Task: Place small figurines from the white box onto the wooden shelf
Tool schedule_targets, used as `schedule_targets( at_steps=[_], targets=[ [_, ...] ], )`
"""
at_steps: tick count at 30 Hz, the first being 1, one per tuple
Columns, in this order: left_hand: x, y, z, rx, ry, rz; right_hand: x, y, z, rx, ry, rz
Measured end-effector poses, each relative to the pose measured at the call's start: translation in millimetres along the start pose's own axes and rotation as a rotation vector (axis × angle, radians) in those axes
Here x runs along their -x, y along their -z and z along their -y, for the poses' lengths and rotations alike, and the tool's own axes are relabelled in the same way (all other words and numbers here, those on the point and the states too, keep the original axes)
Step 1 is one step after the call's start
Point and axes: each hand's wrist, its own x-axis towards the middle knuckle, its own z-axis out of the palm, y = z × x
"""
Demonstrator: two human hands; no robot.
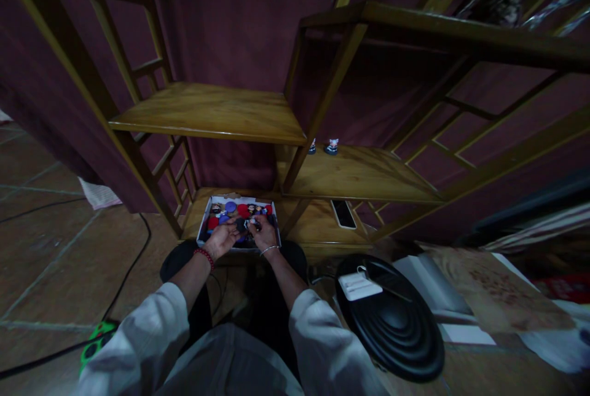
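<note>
A shallow white box (201, 231) of small figures and red and blue round pieces rests on the lowest wooden shelf. Over its front part, my left hand (222, 239) and my right hand (263, 233) meet at a small dark figure (242, 224) with some white on it. The left fingers reach under its left side, palm partly up. My right fingers are closed round its right end. Fine detail of the figure is too small to tell.
Two small figures (330, 147) stand on the middle-right shelf (364, 171). A phone (343, 214) lies on the lowest shelf. Right of my legs are a black ribbed stool (396, 322) with a white item (359, 285), and cardboard (498, 291). A cable and green object (96, 344) lie left.
</note>
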Motion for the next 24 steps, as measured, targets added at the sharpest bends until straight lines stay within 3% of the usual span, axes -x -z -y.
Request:
schedule_targets(
  at_steps=[24],
  targets=[
    [4.9, 1.2, 2.9, -0.022, 0.005, 0.028, 1.5, -2.5, -5.4, -0.001, -0.005, 0.030]
  ],
)
